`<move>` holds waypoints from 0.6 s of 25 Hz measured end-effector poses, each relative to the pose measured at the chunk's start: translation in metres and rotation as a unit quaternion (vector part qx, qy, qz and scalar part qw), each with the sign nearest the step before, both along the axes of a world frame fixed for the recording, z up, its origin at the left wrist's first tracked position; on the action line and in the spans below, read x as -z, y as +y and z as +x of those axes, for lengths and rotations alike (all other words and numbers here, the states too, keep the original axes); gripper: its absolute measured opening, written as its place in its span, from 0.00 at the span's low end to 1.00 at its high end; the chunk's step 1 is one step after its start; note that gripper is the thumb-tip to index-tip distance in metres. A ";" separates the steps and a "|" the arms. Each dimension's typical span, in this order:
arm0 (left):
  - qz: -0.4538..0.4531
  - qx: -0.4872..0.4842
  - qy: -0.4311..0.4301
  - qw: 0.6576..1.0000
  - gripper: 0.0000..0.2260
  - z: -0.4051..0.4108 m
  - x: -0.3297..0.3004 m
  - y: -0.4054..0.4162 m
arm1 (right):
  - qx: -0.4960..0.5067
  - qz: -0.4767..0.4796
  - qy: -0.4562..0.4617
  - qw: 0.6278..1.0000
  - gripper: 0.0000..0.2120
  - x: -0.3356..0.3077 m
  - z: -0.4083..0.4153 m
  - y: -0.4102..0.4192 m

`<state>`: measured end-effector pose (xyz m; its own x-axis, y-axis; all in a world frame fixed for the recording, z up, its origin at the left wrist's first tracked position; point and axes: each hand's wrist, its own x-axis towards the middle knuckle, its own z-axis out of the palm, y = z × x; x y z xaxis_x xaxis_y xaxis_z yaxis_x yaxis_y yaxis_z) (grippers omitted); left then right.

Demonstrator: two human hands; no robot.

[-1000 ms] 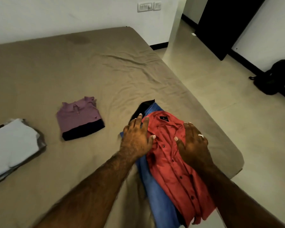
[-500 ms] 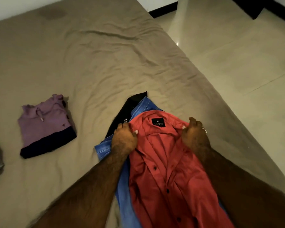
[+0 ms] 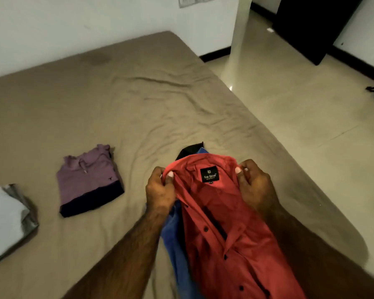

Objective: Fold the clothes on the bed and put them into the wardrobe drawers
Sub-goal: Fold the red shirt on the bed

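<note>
Pinching the red shirt (image 3: 231, 223) at its shoulders, left hand (image 3: 160, 190) and right hand (image 3: 254, 186) were starting its fold; spreading it flat seemed next.

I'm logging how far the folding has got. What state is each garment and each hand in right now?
red shirt: unfolded, front open, held at the collar
blue garment: under the red shirt, unfolded
purple top: folded, on the bed
white garment: folded, at the bed's left edge
left hand: pinching the collar
right hand: pinching the collar
</note>
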<state>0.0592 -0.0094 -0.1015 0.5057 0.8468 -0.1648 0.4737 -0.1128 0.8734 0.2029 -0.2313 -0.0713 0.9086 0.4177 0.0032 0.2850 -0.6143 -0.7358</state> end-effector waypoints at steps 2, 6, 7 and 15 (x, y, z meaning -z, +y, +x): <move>-0.001 0.013 -0.057 0.998 0.10 -0.024 -0.044 0.009 | -0.024 0.002 -0.037 0.999 0.05 -0.058 -0.030 0.003; 0.083 0.020 -0.138 0.987 0.11 -0.111 -0.208 0.064 | -0.039 0.049 -0.108 0.992 0.02 -0.215 -0.114 0.035; 0.111 0.010 -0.149 0.983 0.10 -0.126 -0.245 0.076 | -0.034 0.063 -0.122 0.990 0.03 -0.249 -0.126 0.045; 0.155 -0.062 -0.127 0.978 0.03 -0.368 -0.589 0.129 | -0.084 0.107 -0.140 0.981 0.15 -0.554 -0.314 0.130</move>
<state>-0.3085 0.1194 0.4878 0.3866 0.8937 0.2277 0.2730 -0.3467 0.8974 -0.1107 -0.1010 0.4822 0.7777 0.5243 0.3469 0.5787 -0.3813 -0.7209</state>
